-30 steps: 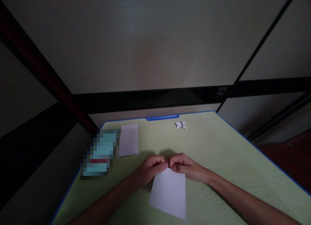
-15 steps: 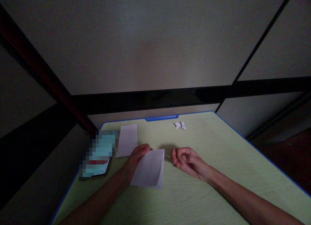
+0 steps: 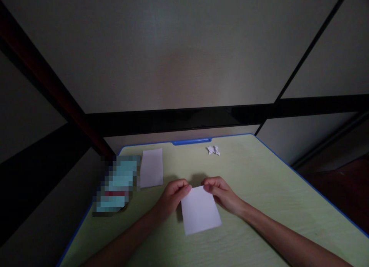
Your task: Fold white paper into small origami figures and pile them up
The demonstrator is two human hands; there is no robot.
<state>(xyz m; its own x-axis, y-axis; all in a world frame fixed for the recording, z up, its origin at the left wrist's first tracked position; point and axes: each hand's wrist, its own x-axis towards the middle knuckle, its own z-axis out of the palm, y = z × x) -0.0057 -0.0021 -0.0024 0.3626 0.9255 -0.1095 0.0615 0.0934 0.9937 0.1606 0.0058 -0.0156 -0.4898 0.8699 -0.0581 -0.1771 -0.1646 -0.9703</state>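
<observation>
Hands [image 3: 172,196] pinch the sheet [image 3: 200,212] near its far corners, inside the blue rim [image 3: 191,141].

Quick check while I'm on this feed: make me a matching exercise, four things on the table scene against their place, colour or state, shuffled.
1. Near sheet
2. Far sheet
3. Small white piece
4. Tabletop

A. Pale green, edged in blue
B. Lying just right of the pixelated item
C. Held by left hand and right hand
D. Crumpled or folded

Pairs: 1-C, 2-B, 3-D, 4-A
</observation>
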